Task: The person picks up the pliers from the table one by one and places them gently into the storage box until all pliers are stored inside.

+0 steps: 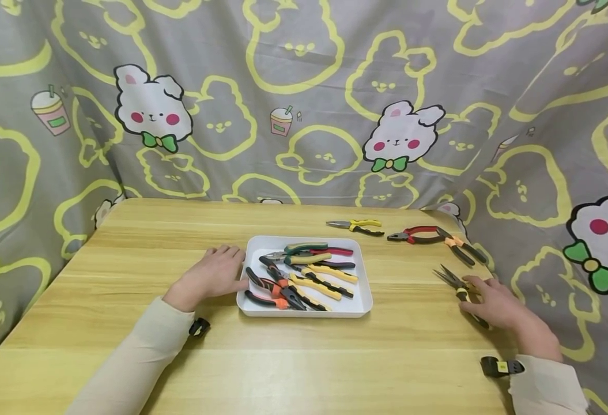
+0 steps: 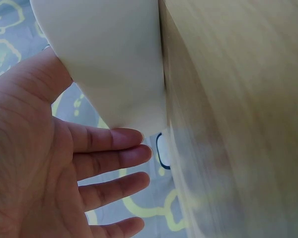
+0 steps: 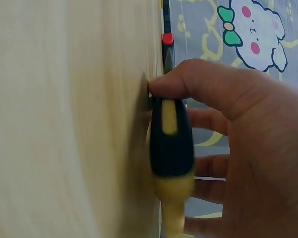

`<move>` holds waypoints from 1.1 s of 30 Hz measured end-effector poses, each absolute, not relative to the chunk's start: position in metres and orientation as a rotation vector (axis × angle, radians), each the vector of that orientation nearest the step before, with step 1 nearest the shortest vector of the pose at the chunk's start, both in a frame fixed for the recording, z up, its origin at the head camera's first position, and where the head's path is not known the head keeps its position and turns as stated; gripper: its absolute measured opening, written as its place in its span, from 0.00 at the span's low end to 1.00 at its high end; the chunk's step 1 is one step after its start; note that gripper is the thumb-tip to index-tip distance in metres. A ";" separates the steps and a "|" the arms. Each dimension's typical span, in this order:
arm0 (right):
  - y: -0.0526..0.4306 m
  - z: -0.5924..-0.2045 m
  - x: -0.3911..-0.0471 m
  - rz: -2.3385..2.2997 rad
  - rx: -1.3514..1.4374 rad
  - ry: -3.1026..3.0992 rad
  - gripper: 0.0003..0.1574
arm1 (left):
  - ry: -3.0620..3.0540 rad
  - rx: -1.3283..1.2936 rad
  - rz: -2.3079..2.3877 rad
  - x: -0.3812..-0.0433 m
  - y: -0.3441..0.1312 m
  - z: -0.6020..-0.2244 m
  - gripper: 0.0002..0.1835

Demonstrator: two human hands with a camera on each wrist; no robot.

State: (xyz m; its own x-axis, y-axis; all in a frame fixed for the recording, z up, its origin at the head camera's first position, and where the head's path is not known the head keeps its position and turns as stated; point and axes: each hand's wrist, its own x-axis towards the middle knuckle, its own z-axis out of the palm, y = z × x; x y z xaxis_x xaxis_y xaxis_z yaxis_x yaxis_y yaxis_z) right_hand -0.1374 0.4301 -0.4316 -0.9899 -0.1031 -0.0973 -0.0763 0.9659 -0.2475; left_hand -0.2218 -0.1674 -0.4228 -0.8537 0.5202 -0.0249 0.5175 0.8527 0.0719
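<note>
Nearest, at the right of the counter (image 1: 361, 357), the right hand (image 1: 503, 308) has its thumb on one side and its fingers on the other of the long-nose pliers (image 1: 462, 296), bent about them; how firm that hold is cannot be told. The pliers lie slantwise under the hand, handles toward the person's right, slim metal nose pointing away and leftward. Well apart to their left is the white tray (image 1: 309, 314), closer to the left hand (image 1: 210, 275), whose fingers are straight and spread, thumb over the rim, index finger against the outer wall.

The tray is smooth, apparently plastic, a shallow round-cornered rectangle. Inside, a heap of pliers (image 1: 316, 287) overlaps, grips yellow, green, red, orange and black.

Farther back, orange-and-black pliers (image 1: 461, 255) seem to meet red-and-black pliers (image 1: 407, 234); yellow-and-black pliers (image 1: 366, 222) lie left of those. Beyond the counter's pale wood grain hangs a creased grey curtain (image 1: 314, 104) printed with yellow outlines and rabbit heads.
</note>
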 end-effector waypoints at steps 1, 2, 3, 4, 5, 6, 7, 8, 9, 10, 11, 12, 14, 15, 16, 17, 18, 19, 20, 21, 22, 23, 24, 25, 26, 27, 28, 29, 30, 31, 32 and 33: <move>0.430 -0.432 -0.137 -0.379 -0.141 3.001 0.46 | 2.981 0.836 0.098 -0.221 -0.167 -0.423 0.35; 0.429 -0.432 -0.136 -0.385 -0.143 2.997 0.45 | 2.981 0.837 0.097 -0.221 -0.167 -0.423 0.34; 0.429 -0.432 -0.136 -0.384 -0.143 2.995 0.45 | 2.980 0.837 0.100 -0.221 -0.167 -0.423 0.34; 0.428 -0.432 -0.136 -0.382 -0.142 2.997 0.44 | 2.982 0.838 0.099 -0.221 -0.167 -0.423 0.34; 0.428 -0.431 -0.136 -0.380 -0.145 2.996 0.44 | 2.984 0.837 0.101 -0.221 -0.167 -0.422 0.34; 0.428 -0.431 -0.136 -0.377 -0.147 2.997 0.43 | 2.985 0.837 0.103 -0.221 -0.167 -0.422 0.34; 0.428 -0.430 -0.136 -0.374 -0.149 2.998 0.43 | 2.986 0.835 0.106 -0.221 -0.167 -0.422 0.34; 0.427 -0.430 -0.136 -0.372 -0.151 2.997 0.43 | 2.986 0.835 0.105 -0.221 -0.167 -0.422 0.34; 0.427 -0.429 -0.136 -0.367 -0.155 2.997 0.43 | 2.985 0.834 0.108 -0.221 -0.167 -0.421 0.34; 0.427 -0.429 -0.136 -0.362 -0.158 2.999 0.42 | 2.984 0.833 0.106 -0.221 -0.167 -0.421 0.34; 0.427 -0.429 -0.137 -0.358 -0.163 2.999 0.42 | 2.983 0.832 0.104 -0.221 -0.167 -0.421 0.34; 0.426 -0.428 -0.137 -0.353 -0.168 3.000 0.42 | 2.983 0.830 0.104 -0.221 -0.166 -0.421 0.34; 0.425 -0.428 -0.138 -0.336 -0.179 3.002 0.42 | 2.979 0.825 0.100 -0.221 -0.167 -0.421 0.34; 0.425 -0.428 -0.138 -0.325 -0.185 3.004 0.42 | 2.978 0.824 0.099 -0.220 -0.167 -0.421 0.34; 0.425 -0.428 -0.138 -0.317 -0.190 3.007 0.42 | 2.977 0.821 0.097 -0.220 -0.167 -0.421 0.34; 0.424 -0.428 -0.138 -0.311 -0.196 3.007 0.42 | 2.976 0.819 0.097 -0.220 -0.167 -0.421 0.34; 0.424 -0.428 -0.139 -0.302 -0.201 3.011 0.42 | 2.976 0.819 0.099 -0.220 -0.167 -0.421 0.34; 0.424 -0.428 -0.139 -0.296 -0.205 3.012 0.42 | 2.976 0.819 0.099 -0.220 -0.167 -0.421 0.34; 0.423 -0.428 -0.139 -0.293 -0.206 3.011 0.42 | 2.976 0.820 0.101 -0.220 -0.167 -0.421 0.34; 0.423 -0.428 -0.139 -0.291 -0.211 3.012 0.42 | 2.976 0.821 0.104 -0.220 -0.167 -0.421 0.34; 0.423 -0.429 -0.139 -0.289 -0.216 3.012 0.42 | 2.977 0.823 0.107 -0.220 -0.167 -0.421 0.33; 0.422 -0.429 -0.139 -0.288 -0.221 3.012 0.42 | 2.979 0.826 0.110 -0.220 -0.167 -0.421 0.33; 0.422 -0.429 -0.139 -0.286 -0.227 3.014 0.42 | 2.983 0.830 0.111 -0.220 -0.167 -0.422 0.32; 0.422 -0.429 -0.139 -0.288 -0.230 3.013 0.42 | 2.984 0.832 0.112 -0.220 -0.167 -0.422 0.32; 0.421 -0.429 -0.140 -0.289 -0.234 3.014 0.42 | 2.987 0.835 0.114 -0.220 -0.167 -0.422 0.31; 0.420 -0.429 -0.140 -0.288 -0.237 3.017 0.42 | 2.990 0.837 0.114 -0.220 -0.167 -0.423 0.31; 0.420 -0.429 -0.140 -0.289 -0.241 3.021 0.43 | 2.994 0.839 0.113 -0.220 -0.167 -0.423 0.31; 0.419 -0.428 -0.140 -0.293 -0.248 3.023 0.43 | 2.995 0.840 0.111 -0.221 -0.166 -0.423 0.31; 0.417 -0.427 -0.141 -0.296 -0.254 3.024 0.43 | 2.996 0.840 0.111 -0.220 -0.166 -0.423 0.31; 0.416 -0.426 -0.141 -0.300 -0.262 3.025 0.43 | 2.994 0.839 0.112 -0.220 -0.166 -0.423 0.31; 0.414 -0.425 -0.141 -0.301 -0.270 3.027 0.43 | 2.995 0.839 0.112 -0.220 -0.166 -0.423 0.31; 0.412 -0.424 -0.141 -0.300 -0.279 3.032 0.43 | 2.995 0.837 0.111 -0.220 -0.166 -0.423 0.31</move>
State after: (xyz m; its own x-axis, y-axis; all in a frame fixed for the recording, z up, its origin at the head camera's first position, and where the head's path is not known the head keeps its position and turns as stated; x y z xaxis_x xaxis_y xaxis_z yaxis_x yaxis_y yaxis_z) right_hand -0.1412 0.4121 -0.4240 -0.9800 -0.1883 -0.0637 -0.1722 0.9643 -0.2013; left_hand -0.2201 -0.1664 -0.4229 -0.8548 0.5188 -0.0097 0.5167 0.8527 0.0768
